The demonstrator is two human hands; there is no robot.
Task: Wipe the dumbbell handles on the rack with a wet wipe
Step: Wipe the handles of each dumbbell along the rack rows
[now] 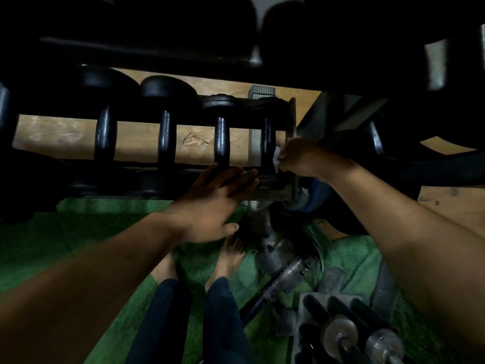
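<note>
Wiping the rightmost dumbbell handle [267, 143] on the rack [291, 143], at its right end. Right hand [299, 158] beside that handle, fingers [282, 164] curled on a white wet wipe [275, 156], probably touching the handle; dim view. Left hand [215, 203] flat on the rack's front rail, fingers straight, together. Next: rub along the handle, then go one handle left

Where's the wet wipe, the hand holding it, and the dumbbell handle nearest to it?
wet wipe [276, 156]: head view, white fold showing.
right hand [296, 160]: head view, back of hand.
rightmost dumbbell handle [267, 143]: head view, mid-handle.
</note>
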